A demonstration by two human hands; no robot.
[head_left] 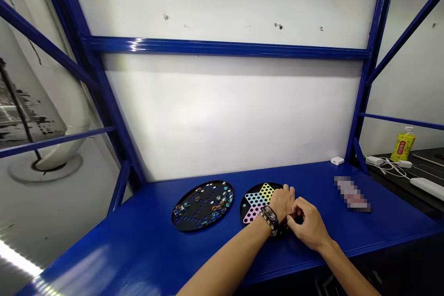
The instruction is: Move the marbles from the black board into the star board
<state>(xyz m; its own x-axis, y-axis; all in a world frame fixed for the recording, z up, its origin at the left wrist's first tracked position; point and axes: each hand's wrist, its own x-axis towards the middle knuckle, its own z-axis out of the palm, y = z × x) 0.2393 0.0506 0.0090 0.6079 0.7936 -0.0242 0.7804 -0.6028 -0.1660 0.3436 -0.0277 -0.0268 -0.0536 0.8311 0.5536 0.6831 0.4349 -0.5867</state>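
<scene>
A round black Chinese checkers board (255, 202) with a coloured star of holes lies on the blue table. Reaching over its right side is my left hand (281, 202), with a watch and a beaded bracelet at the wrist. Its fingers curl down and are mostly hidden; whatever they hold does not show. My right hand (308, 224) is closed against it at the board's right edge, thumb and fingers bent together. What lies between them is hidden. To the left sits a second round black tray (194, 212) with glass marbles (222, 203) scattered over it.
The blue table (138, 240) is framed by blue metal bars (225, 48) before a white wall. A blurred flat object (352, 193) and a white charger (337, 161) lie at right. Beyond stand a yellow drink bottle (403, 144), white cables and a power strip (428, 188).
</scene>
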